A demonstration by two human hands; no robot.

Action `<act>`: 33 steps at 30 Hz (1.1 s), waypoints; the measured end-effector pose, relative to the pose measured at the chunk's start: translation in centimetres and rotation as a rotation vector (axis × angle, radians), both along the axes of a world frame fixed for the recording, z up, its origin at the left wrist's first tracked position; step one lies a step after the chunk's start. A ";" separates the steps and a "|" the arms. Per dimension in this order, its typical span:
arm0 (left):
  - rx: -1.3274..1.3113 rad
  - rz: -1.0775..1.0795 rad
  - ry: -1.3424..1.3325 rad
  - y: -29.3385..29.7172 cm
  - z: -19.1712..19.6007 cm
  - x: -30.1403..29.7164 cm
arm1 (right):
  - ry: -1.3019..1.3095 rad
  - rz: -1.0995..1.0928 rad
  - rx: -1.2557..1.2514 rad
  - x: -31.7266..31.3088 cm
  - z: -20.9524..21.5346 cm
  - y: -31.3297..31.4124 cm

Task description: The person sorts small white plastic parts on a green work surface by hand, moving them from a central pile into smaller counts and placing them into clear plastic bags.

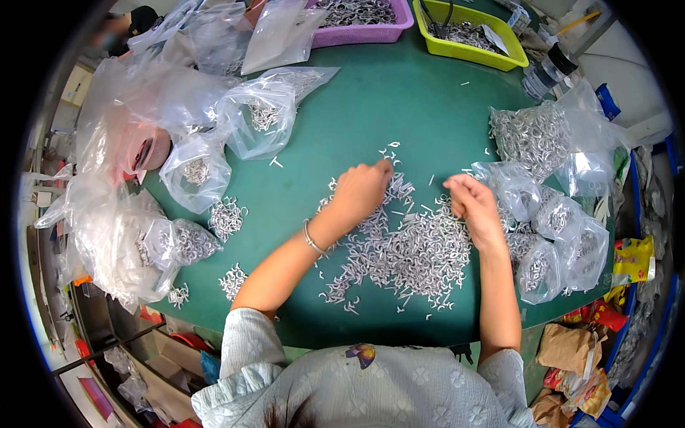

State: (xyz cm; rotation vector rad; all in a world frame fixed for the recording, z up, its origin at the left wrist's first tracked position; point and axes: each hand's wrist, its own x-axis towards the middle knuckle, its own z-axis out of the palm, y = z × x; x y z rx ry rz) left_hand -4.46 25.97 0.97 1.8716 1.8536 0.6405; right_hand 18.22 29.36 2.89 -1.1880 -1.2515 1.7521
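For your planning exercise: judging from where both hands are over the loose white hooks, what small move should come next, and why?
Probably the left hand should pinch one of the small white hooks at the pile's far edge, since its fingertips already reach there, while the right hand rests curled beside the pile.

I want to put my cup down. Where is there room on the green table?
Bare green table lies between the yellow tray and the pile of small white parts. It is crowded by the plastic bags and around both hands.
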 end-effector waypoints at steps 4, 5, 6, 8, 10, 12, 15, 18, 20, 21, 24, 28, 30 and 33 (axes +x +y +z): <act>0.049 0.027 -0.080 0.3 -0.1 -1.0 | -0.561 0.161 0.431 -3.7 -0.3 2.9; 0.032 0.099 -0.061 0.6 0.4 -1.2 | -0.671 0.202 0.491 -4.8 -0.1 3.3; 0.043 0.107 -0.076 1.0 0.0 -1.6 | -0.711 0.190 0.576 -5.8 -0.4 3.6; 0.066 0.066 -0.080 1.5 -0.5 -1.9 | -0.795 0.163 0.748 -7.3 -1.3 3.8; 0.039 0.020 -0.083 1.5 -0.7 -2.0 | -0.823 0.228 0.785 -7.3 -1.8 3.8; -0.043 -0.028 -0.082 1.2 -0.7 -1.9 | -0.838 0.369 0.733 -6.8 -1.5 3.7; -0.084 -0.037 -0.081 0.7 0.3 -2.3 | -0.836 0.574 0.544 -5.4 1.1 3.5; -0.113 -0.046 -0.025 0.5 0.2 -1.5 | -0.856 0.484 0.497 -5.7 1.7 3.7; -0.128 -0.072 -0.009 0.7 0.2 -1.2 | -0.900 0.410 0.632 -6.6 0.4 2.9; -0.135 -0.087 0.000 0.8 0.2 -1.1 | -0.921 0.372 0.699 -7.1 0.1 2.6; -0.198 -0.102 -0.029 0.9 0.6 -1.6 | -0.962 0.449 0.605 -7.2 -0.1 2.8; -0.167 -0.082 -0.130 0.6 0.6 -1.6 | -1.066 0.433 0.642 -7.2 -0.2 2.5; -0.171 -0.053 -0.249 0.7 0.5 -2.0 | -1.062 0.414 0.712 -7.1 -0.4 2.3; -0.536 0.041 -0.995 0.9 0.8 -3.5 | -0.950 0.390 0.703 -6.1 -0.8 2.9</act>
